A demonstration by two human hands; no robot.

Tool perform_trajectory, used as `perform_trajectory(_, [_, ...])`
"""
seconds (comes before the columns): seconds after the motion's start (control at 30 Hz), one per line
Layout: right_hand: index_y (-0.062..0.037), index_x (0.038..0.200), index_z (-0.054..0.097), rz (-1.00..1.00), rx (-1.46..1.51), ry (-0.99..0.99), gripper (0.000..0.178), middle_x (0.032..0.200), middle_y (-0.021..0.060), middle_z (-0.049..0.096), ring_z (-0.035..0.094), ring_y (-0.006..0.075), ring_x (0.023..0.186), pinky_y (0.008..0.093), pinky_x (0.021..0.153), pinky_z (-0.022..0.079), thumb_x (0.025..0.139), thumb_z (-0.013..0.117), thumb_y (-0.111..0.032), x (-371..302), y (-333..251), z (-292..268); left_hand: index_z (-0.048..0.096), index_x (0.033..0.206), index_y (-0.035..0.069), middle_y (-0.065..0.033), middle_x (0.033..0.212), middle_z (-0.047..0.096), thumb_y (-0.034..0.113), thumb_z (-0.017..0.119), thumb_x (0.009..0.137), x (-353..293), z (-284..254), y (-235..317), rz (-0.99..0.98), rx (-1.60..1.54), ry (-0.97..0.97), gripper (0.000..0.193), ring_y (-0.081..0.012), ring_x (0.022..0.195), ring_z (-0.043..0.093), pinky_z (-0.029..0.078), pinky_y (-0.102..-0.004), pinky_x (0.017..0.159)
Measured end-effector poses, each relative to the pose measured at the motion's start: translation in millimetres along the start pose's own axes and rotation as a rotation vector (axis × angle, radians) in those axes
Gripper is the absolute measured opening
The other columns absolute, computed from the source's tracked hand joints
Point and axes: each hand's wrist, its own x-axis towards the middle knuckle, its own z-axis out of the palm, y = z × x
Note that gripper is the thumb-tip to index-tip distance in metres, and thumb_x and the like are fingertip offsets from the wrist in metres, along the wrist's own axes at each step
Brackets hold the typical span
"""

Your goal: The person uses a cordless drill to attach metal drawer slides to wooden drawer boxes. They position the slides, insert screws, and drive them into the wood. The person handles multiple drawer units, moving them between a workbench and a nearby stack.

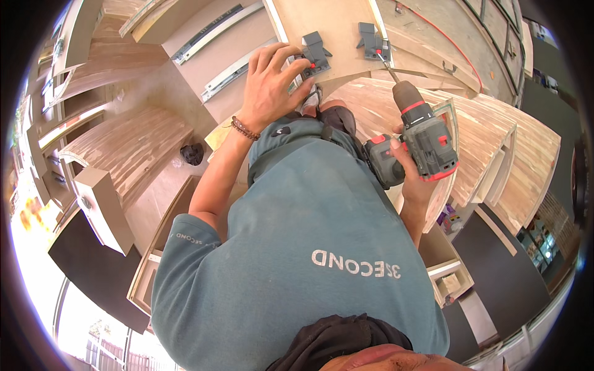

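Note:
My right hand (406, 166) is wrapped round the grip of a black and grey cordless drill (427, 139) with red accents. Its long bit (388, 69) points away from me, and the tip meets or nearly meets the right grey plastic drawer clip (371, 43), which has a red part. My left hand (272, 83) has its fingers spread and bent, the fingertips at the left grey drawer clip (314, 49). Whether they press on it I cannot tell. Both clips sit at the near corners of a light wooden drawer panel (334, 18) with white-edged sides.
Metal drawer slides (229, 77) lie on a board to the left. Curved striped-wood cabinet pieces (133, 151) stand on the left, with more wooden panels (489, 142) on the right. A red cord (455, 46) runs across the far right. Dark boards (501, 263) lie lower right.

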Motion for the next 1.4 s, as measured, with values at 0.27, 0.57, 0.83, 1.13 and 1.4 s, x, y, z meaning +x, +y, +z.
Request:
perform_trajectory(0.27, [0.0026,0.120,0.067,0.061,0.011,-0.032,0.038,0.103,0.0111,0.077,0.073,0.0152,0.095,0.0312,0.082,0.058,0.085,0.083,-0.001,-3.6,-6.0,18.0,0.069,0.135,0.032,-0.0046,0.147,0.055,0.033,0.080,0.084,-0.4,-7.9,-3.7,0.174,0.040,-0.060,0.053,-0.0287,0.134,0.050,0.034,-0.0474,0.114])
perform_trajectory(0.57, [0.0029,0.120,0.068,0.087,0.028,-0.023,0.038,0.104,0.0120,0.077,0.073,0.0155,0.094,0.0317,0.083,0.059,0.086,0.084,-0.004,-7.3,-3.6,18.0,0.073,0.129,0.031,0.0038,0.148,0.057,0.024,0.080,0.081,-0.4,-2.4,-8.6,0.188,0.009,-0.018,0.048,-0.0245,0.129,0.053,0.034,-0.0431,0.111])
perform_trajectory(0.83, [0.0013,0.120,0.069,0.072,0.008,-0.027,0.039,0.103,0.0097,0.078,0.073,0.0151,0.093,0.0323,0.085,0.058,0.086,0.085,-0.008,-9.3,4.7,16.1,0.077,0.110,0.023,0.0065,0.137,0.067,0.015,0.083,0.076,-8.6,11.1,-5.4,0.178,-0.068,0.091,0.036,-0.0215,0.121,0.060,0.042,-0.0377,0.100])
perform_trajectory(1.13, [0.0011,0.118,0.069,0.069,0.031,-0.022,0.037,0.103,0.0102,0.078,0.073,0.0151,0.094,0.0323,0.086,0.058,0.085,0.085,-0.007,-8.9,8.6,13.8,0.072,0.093,0.018,0.0066,0.134,0.070,0.018,0.086,0.076,-0.9,6.3,-18.3,0.239,-0.119,0.064,0.022,-0.0222,0.116,0.063,0.047,-0.0370,0.095])
perform_trajectory(1.4, [0.0006,0.115,0.071,0.047,0.008,-0.053,0.034,0.103,0.0095,0.078,0.074,0.0154,0.096,0.0326,0.086,0.059,0.085,0.084,-0.003,-9.8,5.5,13.8,0.069,0.091,0.018,0.0064,0.136,0.069,0.016,0.084,0.078,1.0,2.5,-23.5,0.289,-0.095,0.048,0.020,-0.0210,0.116,0.064,0.048,-0.0364,0.095])
